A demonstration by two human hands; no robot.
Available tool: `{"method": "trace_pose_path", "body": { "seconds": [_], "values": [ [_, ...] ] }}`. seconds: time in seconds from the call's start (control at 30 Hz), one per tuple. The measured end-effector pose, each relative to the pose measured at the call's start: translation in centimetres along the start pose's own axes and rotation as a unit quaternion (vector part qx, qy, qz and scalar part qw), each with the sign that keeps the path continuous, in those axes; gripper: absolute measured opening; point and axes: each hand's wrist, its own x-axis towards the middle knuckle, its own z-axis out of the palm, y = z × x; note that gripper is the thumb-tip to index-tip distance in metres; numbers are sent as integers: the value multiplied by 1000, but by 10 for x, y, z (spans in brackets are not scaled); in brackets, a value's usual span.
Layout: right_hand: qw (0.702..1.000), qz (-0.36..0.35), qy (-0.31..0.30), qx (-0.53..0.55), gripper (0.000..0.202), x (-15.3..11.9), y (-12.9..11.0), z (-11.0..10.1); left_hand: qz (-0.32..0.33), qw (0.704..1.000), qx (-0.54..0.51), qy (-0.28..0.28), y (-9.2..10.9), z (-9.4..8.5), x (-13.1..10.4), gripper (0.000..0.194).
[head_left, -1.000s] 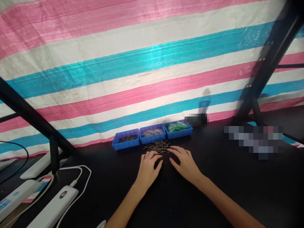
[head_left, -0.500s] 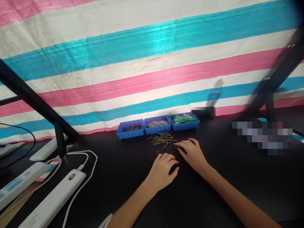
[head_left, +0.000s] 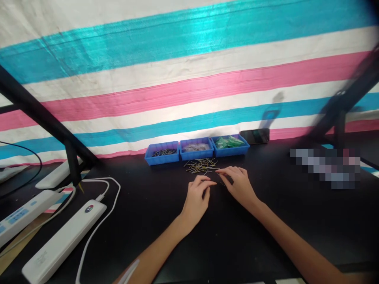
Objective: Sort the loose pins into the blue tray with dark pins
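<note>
A loose pile of thin gold-and-dark metal rods point(head_left: 201, 165) lies on the black table, in front of the blue bins. At the pile's right edge is my right hand point(head_left: 238, 183). Its thumb and index finger come together in a pinch; whatever may be between the tips is too small to make out. My left hand point(head_left: 196, 199) is just below the pile, its index finger stretched towards the right hand and its thumb apart. I see nothing held in it.
Behind the pile stand three blue bins: one with dark thin rods point(head_left: 162, 159), one with clear plastic pieces point(head_left: 196, 152), one with green packets point(head_left: 229, 146). A phone point(head_left: 255, 136) lies beyond. White power strips point(head_left: 66, 240) and cables occupy the left, and a blurred patch the right.
My left hand has turned, its index finger now extended and its thumb drawn in. My right hand has moved slightly towards the pile's edge, its fingertips closer together. The view has tilted slightly.
</note>
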Motion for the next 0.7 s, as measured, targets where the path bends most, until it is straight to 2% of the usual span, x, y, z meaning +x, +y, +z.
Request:
{"method": "trace_pose_path", "body": {
  "seconds": [0.17, 0.3, 0.4, 0.53, 0.7],
  "values": [
    [999, 16, 0, 37, 19, 0, -3, 0, -67, 997, -44, -8, -7, -1, 3, 29],
    [998, 20, -3, 55, 22, 1, -5, 0, -67, 998, -8, -14, -6, 1, 3, 25],
    [996, 39, -3, 83, 24, 1, -6, -2, -67, 998, 7, 7, -6, 0, 4, 15],
    [993, 63, 9, 98, 25, 2, -7, -5, -81, 995, -33, 41, -8, -4, 8, 15],
    [985, 80, 20, 151, 26, 2, -10, -4, -99, 992, -58, 45, -8, -3, 8, 15]
  ]
}}
